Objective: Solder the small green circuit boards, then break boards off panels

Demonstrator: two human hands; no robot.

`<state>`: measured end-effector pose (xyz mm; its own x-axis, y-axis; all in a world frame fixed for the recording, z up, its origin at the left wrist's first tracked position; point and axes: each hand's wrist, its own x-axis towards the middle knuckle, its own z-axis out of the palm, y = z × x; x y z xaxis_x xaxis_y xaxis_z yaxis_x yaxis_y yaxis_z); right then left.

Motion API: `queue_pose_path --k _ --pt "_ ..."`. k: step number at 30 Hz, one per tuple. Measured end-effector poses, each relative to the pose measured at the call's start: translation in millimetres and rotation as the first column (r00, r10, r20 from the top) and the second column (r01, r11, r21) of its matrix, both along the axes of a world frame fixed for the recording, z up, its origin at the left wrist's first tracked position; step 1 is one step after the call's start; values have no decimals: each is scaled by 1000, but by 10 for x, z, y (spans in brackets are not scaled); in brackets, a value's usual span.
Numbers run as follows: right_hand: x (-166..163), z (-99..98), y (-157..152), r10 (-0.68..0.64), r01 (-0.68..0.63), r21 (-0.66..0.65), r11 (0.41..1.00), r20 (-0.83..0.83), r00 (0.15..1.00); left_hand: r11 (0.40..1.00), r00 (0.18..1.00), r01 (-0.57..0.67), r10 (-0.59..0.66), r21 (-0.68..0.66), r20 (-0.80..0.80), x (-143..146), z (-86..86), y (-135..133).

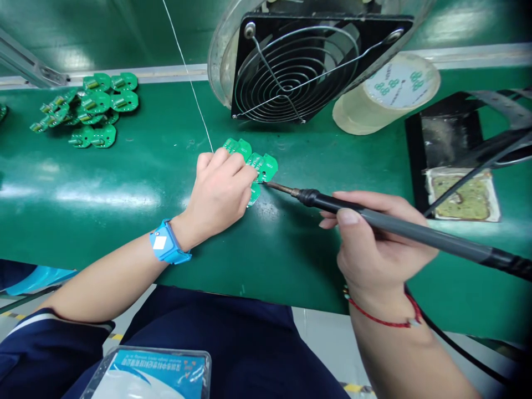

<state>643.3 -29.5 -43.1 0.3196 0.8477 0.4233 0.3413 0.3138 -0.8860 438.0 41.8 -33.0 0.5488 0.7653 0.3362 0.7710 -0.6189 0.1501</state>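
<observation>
My right hand (380, 244) is wrapped round the grey and black handle of a soldering iron (399, 224). Its metal tip points left and meets the edge of a green circuit board (268, 167). Over the small group of boards lies my left hand (222, 191), fingers closed and pointing away from me. A thin strand of solder wire (189, 77) comes down from above into these fingers; its end is hidden under the hand. Another board (236, 147) shows just beyond the knuckles, and the hand covers part of the group.
At the back left, several circuit boards (97, 102) with small parts lie piled. A black fan with a wire guard (286, 83) hangs in front of me. Right of it stand a big tape roll (386, 97) and an iron stand with a yellowish sponge (465, 194). The green mat (137, 183) reflects light.
</observation>
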Motion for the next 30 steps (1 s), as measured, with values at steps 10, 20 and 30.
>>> queue_pose_path --k 10,20,30 --pt "-20 12 17 -21 22 -20 1000 40 999 999 1000 -22 23 46 -19 8 0 36" --pt "-33 9 17 -18 19 -28 999 18 1000 1000 999 -4 3 -13 -40 65 -39 34" --pt "-24 8 4 -51 51 9 999 29 998 1000 999 19 -18 18 -29 60 -18 24"
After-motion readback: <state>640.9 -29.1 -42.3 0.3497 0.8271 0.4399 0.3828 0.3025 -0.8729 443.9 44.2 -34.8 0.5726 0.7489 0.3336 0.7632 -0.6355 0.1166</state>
